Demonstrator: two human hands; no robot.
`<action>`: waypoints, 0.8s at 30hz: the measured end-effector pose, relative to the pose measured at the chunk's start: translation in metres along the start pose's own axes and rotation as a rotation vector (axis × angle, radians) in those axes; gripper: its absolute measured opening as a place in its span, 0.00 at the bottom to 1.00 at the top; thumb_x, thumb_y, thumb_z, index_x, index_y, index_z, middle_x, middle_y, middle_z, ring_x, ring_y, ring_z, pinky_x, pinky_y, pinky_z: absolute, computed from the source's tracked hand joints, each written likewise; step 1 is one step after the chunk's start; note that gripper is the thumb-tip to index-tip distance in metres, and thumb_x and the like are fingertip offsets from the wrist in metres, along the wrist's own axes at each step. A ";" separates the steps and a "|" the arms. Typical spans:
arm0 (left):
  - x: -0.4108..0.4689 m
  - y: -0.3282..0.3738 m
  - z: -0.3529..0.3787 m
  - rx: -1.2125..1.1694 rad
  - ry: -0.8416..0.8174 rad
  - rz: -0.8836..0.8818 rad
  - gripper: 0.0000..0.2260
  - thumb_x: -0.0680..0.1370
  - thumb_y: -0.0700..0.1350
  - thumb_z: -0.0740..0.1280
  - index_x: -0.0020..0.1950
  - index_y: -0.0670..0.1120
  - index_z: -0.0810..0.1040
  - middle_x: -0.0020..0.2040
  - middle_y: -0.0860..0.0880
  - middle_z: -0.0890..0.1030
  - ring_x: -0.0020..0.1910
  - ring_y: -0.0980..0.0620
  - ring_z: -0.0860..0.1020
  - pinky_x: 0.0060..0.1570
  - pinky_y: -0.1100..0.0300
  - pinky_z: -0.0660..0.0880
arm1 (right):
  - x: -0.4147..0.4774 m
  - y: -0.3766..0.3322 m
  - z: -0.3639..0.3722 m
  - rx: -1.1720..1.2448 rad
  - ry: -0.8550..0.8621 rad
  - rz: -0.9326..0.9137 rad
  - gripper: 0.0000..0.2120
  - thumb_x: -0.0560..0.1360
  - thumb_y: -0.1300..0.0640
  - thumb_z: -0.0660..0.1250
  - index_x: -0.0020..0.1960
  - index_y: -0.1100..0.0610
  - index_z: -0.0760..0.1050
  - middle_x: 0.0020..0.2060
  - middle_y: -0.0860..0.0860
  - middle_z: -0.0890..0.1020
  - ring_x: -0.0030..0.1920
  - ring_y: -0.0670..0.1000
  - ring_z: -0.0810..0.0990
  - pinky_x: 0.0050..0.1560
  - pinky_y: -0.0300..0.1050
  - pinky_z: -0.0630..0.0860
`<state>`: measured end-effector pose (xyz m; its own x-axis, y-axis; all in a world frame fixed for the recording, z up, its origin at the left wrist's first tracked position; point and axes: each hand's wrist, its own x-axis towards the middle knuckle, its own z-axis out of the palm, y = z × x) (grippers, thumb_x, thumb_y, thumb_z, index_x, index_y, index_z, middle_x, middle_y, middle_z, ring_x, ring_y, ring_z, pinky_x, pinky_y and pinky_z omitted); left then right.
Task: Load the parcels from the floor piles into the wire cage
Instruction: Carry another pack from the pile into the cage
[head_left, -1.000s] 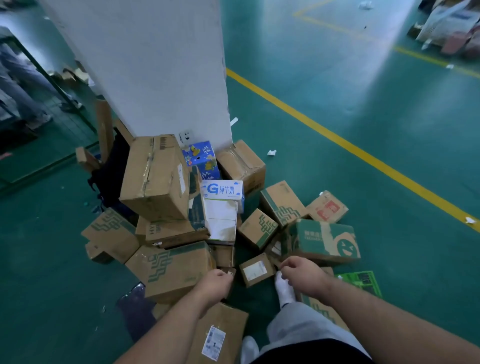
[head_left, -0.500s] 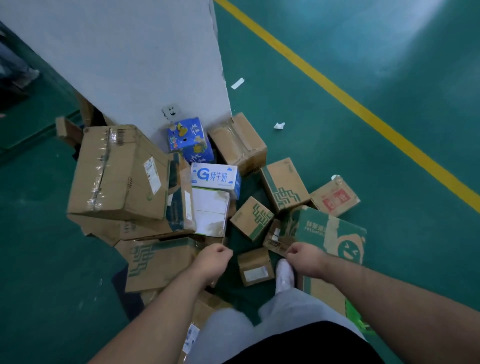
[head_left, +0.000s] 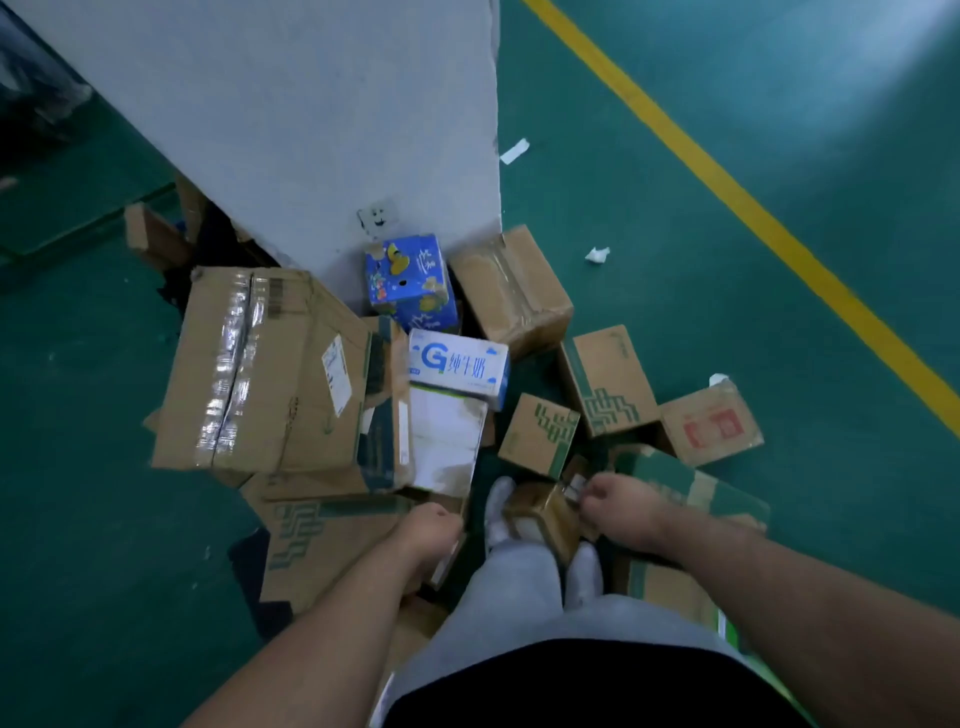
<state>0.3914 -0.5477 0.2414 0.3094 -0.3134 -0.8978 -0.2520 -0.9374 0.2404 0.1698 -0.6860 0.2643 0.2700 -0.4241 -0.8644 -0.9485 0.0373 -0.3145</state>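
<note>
Cardboard parcels lie piled on the green floor against a white pillar (head_left: 311, 104). My right hand (head_left: 618, 506) pinches the top corner of a small brown box (head_left: 537, 514), which is tilted between my white shoes. My left hand (head_left: 431, 532) curls over the edge of a slim brown carton (head_left: 448, 564) beside a green-patterned carton (head_left: 322, 540); its fingers are hidden. A big taped carton (head_left: 260, 374) tops the pile on the left. A white milk box (head_left: 457, 364) and a blue box (head_left: 410, 280) sit in the middle. No wire cage is in view.
A green-printed carton (head_left: 691, 488) lies just right of my right hand, with a red-printed box (head_left: 711, 421) and two green-striped boxes (head_left: 605, 379) behind it. A yellow line (head_left: 727, 182) crosses the floor at right. Paper scraps (head_left: 597, 253) lie near the pillar.
I have leaned in over the pile. My right hand has taken hold of the small brown box and tipped it up. My left hand has dropped onto the slim carton's edge.
</note>
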 end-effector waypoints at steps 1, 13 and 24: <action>0.007 0.005 -0.009 0.032 -0.013 0.016 0.09 0.83 0.47 0.61 0.49 0.45 0.77 0.51 0.45 0.80 0.49 0.48 0.77 0.49 0.55 0.73 | 0.001 -0.003 -0.001 -0.018 -0.006 0.001 0.12 0.82 0.51 0.61 0.60 0.53 0.78 0.56 0.51 0.81 0.52 0.50 0.77 0.50 0.40 0.69; 0.060 0.082 -0.061 0.066 0.017 0.041 0.12 0.81 0.51 0.61 0.57 0.46 0.79 0.55 0.46 0.80 0.55 0.47 0.79 0.62 0.48 0.76 | 0.035 -0.029 -0.052 0.228 0.055 0.007 0.11 0.81 0.55 0.61 0.58 0.54 0.79 0.53 0.52 0.82 0.53 0.52 0.79 0.49 0.43 0.75; 0.299 0.092 -0.002 0.027 0.084 -0.084 0.16 0.82 0.51 0.63 0.70 0.50 0.73 0.59 0.50 0.76 0.46 0.54 0.74 0.46 0.59 0.69 | 0.271 -0.001 0.076 0.535 -0.314 0.160 0.08 0.83 0.52 0.60 0.53 0.47 0.78 0.50 0.53 0.83 0.46 0.49 0.81 0.42 0.42 0.76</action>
<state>0.4627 -0.7278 -0.0046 0.4058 -0.2468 -0.8800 -0.2467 -0.9567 0.1546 0.2566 -0.7320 0.0007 0.2446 -0.0931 -0.9651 -0.7890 0.5595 -0.2539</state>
